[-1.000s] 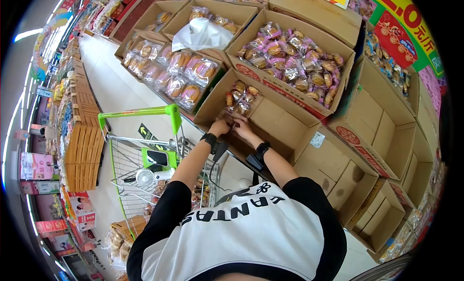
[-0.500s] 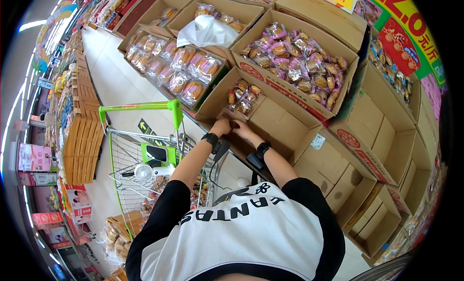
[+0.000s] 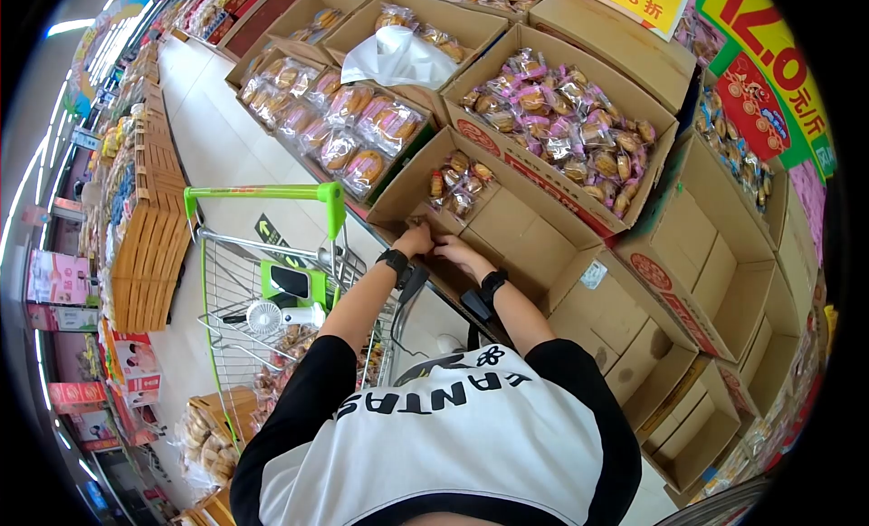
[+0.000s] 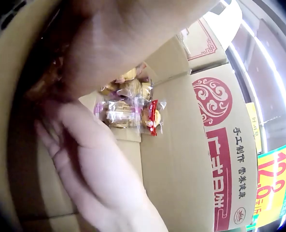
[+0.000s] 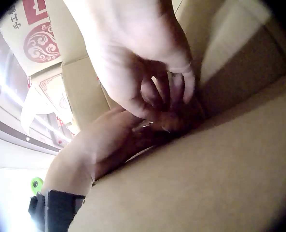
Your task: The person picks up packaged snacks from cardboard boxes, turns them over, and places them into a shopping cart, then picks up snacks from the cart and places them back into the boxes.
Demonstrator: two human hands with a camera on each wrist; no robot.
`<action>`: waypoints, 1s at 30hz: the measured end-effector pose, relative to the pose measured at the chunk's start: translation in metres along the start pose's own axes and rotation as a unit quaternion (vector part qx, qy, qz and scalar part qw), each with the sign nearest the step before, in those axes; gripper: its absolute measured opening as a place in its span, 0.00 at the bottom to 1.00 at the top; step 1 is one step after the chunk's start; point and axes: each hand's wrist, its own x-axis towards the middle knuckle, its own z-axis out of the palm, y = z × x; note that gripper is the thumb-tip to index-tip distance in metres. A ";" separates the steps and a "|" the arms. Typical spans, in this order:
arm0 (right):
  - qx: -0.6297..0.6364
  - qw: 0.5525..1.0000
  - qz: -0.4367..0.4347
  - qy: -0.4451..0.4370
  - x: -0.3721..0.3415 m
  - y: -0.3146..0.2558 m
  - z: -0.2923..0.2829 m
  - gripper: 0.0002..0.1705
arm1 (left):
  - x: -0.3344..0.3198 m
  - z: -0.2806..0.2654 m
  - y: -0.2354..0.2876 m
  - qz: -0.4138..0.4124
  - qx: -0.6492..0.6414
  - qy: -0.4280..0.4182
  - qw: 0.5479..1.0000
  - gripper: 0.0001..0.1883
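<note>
Both hands meet low at the near left corner of a cardboard carton (image 3: 525,223). My left hand (image 3: 416,240) curls round a small, shiny, brown-red wrapped thing (image 4: 48,79); fingers and shadow hide most of it. Close against it is my right hand (image 3: 460,253), its fingers (image 5: 179,87) bent down toward the left fingers. Whether the right hand pinches anything I cannot tell. Beyond the hands, several wrapped pastries (image 3: 460,184) lie in a small pile in the carton's far left corner. One red-labelled pack (image 4: 153,117) sits at the pile's edge in the left wrist view.
A fuller carton of wrapped pastries (image 3: 566,119) stands just behind. Packaged cakes (image 3: 339,132) fill a box at the left, near a white plastic bag (image 3: 398,57). A shopping cart with a green handle (image 3: 262,192) stands left of the person. More cartons (image 3: 706,245) line the right.
The head view has shifted slightly, so the cartons sit a little farther right. The hands stay low in the same carton; the right hand has drawn slightly back from the left. The pastry pile remains.
</note>
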 end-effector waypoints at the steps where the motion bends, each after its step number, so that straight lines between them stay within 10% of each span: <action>1: -0.022 0.999 -0.016 -0.016 0.003 0.003 -0.001 0.24 | 0.002 0.002 -0.002 0.007 0.008 0.007 1.000 0.41; 8: 0.070 0.994 -0.083 0.013 0.004 0.010 0.001 0.26 | -0.011 -0.005 0.007 0.071 0.097 0.058 0.991 0.33; 11: 0.103 0.990 -0.090 0.033 0.002 0.004 0.004 0.28 | 0.008 0.006 -0.009 0.016 -0.141 -0.015 0.990 0.33; 30: 0.182 0.968 0.003 0.171 -0.005 -0.013 0.007 0.15 | -0.021 -0.013 0.011 0.078 -0.022 0.074 0.994 0.25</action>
